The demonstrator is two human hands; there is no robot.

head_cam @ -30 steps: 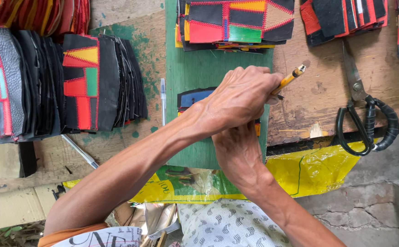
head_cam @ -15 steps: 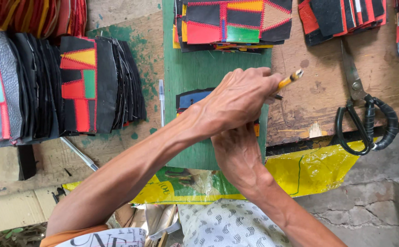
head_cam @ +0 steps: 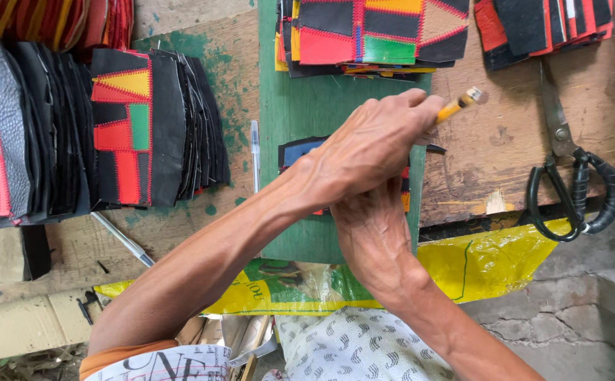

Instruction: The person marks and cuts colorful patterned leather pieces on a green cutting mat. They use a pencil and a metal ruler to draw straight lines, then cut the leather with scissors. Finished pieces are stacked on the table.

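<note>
Leather-craft workshop: stitched patchwork stacks [head_cam: 120, 134], scissors [head_cam: 568, 176], worn workbench [head_cam: 505, 141].

A yellow-handled brush [head_cam: 457, 106] — bristle tip pointing up and to the right — sits tilted in the left hand's [head_cam: 374, 144] closed grip. Beneath both hands lies a patchwork leather piece [head_cam: 300, 150] — black, blue and red — flat on the green board [head_cam: 321, 106], mostly hidden, pressed under the right hand [head_cam: 371, 229].

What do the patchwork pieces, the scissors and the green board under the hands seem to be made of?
Patchwork pieces: likely leather or faux leather, matte and grainy, black, red, yellow and green panels joined by visible stitching.
Scissors: dull grey metal blades; the handles look wrapped in black rubbery strip.
Green board: probably painted wood; green paint smears onto the bare, worn wooden table.
</note>
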